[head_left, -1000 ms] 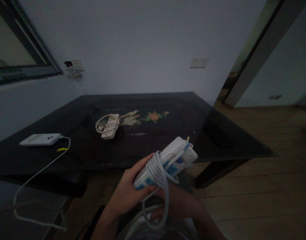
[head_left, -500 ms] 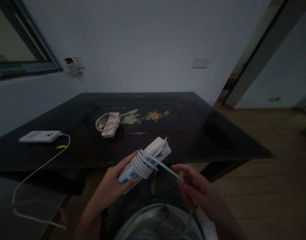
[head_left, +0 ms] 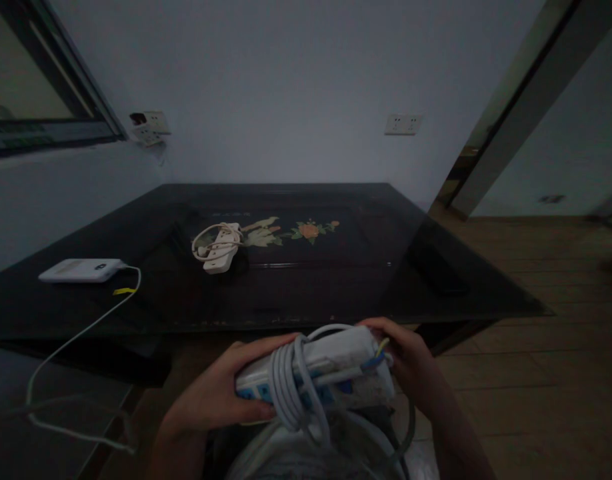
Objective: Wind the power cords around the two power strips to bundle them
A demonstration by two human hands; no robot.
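So the person is sitting at the near edge of a dark glossy table with a flower inlay (head_left: 336, 287), and both hands are on a white plastic power strip with blue sockets (head_left: 336, 363). It's held roughly level over the lap, just in front of the table edge and not resting on it. The left hand (head_left: 216, 400) is clenched around the left end, fingers (head_left: 263, 345) curled over the top. The right hand (head_left: 411, 360) grips the right end, closed over the corner where short blue and yellow wire ends (head_left: 379, 353) poke out. A pale grey cord (head_left: 291, 390) is wound in several tight loops around the strip, left of its middle, with loose slack hanging below.

Further back on the table there's a cream power strip bundled in its own cord (head_left: 217, 248), just beside the inlay. Over at the left edge lies a flat white rectangular device (head_left: 81, 270), and its thin white cable (head_left: 86, 330) droops off the table. A dark flat object (head_left: 439, 270) sits on the right side, too dim to make out. The back wall has 1 white socket plate (head_left: 403, 124).
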